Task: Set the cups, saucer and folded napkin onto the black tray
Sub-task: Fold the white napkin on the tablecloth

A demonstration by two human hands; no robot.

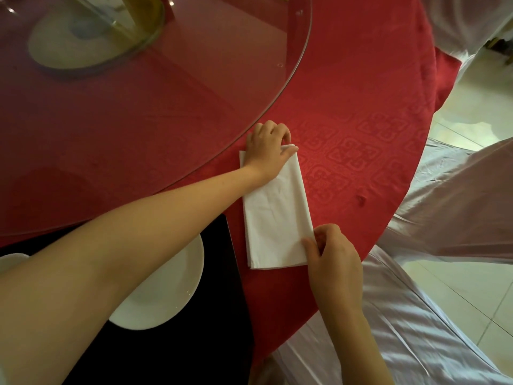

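Left hand (268, 151) pinches napkin (273, 212) far end, 12 o'clock. Right hand (331, 257) pinches near corner, 5 o'clock. Black tray (222, 315) just beside, 9 o'clock

No readable text anywhere.

The red tablecloth (361, 151) bears only a woven geometric pattern, no letters or numbers; beside it, the white napkin (273, 218), the saucer (172, 290) and the black tray (222, 343) carry no label, brand or sign.

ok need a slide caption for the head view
Both hands, left and right, pinch a folded white napkin on the red tablecloth beside the black tray.
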